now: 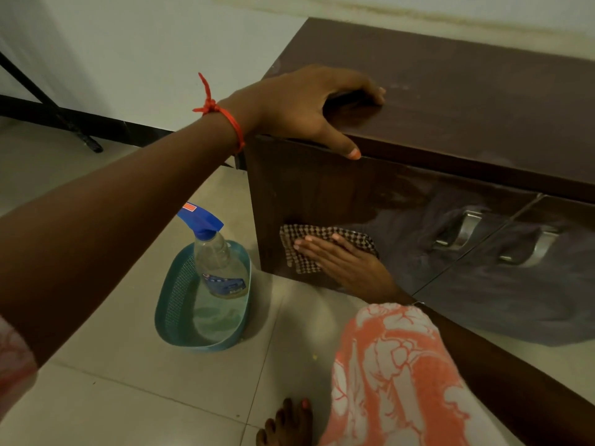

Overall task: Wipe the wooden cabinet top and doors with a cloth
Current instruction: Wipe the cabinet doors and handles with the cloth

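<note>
A dark brown wooden cabinet [467, 101] stands against the wall, its top dusty and streaked. My left hand [302, 104] rests on the top's front left corner, fingers curved over the surface and thumb on the front edge. My right hand [344, 262] presses a brown-and-white checked cloth [301, 252] flat against the lower part of the left door [338, 194], fingers spread over the cloth. Two metal handles [463, 228] sit where the left and right doors meet.
On the tiled floor left of the cabinet lies a teal plastic basket [180, 304] holding a clear spray bottle [219, 255] with a blue trigger head. My knee in orange-and-white fabric [396, 375] and my bare toes [286, 423] are near the cabinet front. A black stand leg [87, 140] is at far left.
</note>
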